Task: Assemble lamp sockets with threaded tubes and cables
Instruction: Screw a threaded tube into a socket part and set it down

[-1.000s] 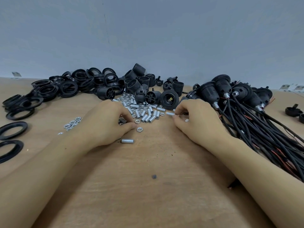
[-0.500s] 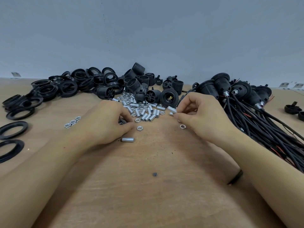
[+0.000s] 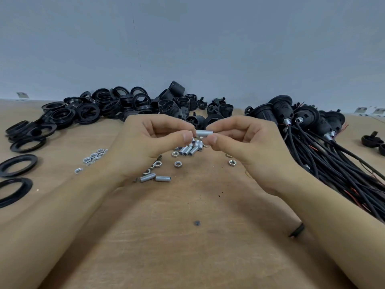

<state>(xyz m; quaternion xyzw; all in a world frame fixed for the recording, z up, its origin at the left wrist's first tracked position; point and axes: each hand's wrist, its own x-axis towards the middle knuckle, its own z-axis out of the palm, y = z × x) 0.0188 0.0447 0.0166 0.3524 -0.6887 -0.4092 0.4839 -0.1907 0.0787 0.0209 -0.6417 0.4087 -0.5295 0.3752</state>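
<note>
A short silver threaded tube (image 3: 204,133) hangs above the table between both hands. My right hand (image 3: 245,147) pinches its right end between thumb and forefinger. My left hand (image 3: 150,142) pinches at its left end; whether a nut sits there is hidden by the fingertips. Below lie a pile of loose threaded tubes (image 3: 190,150), two more tubes (image 3: 156,177) nearer me, and scattered hex nuts (image 3: 94,158). Black socket bodies (image 3: 198,119) lie behind the hands. Assembled sockets with black cables (image 3: 325,155) are heaped at the right.
Black threaded rings (image 3: 87,113) are piled at the back left, with flat black rings (image 3: 17,165) near the left edge. A few black caps (image 3: 373,140) sit at the far right. The wooden table (image 3: 187,247) meets a grey wall behind.
Both hands rose off the table and came together. My right hand carried a tube up from the pile, and my left hand left the nuts and now meets the tube's left end.
</note>
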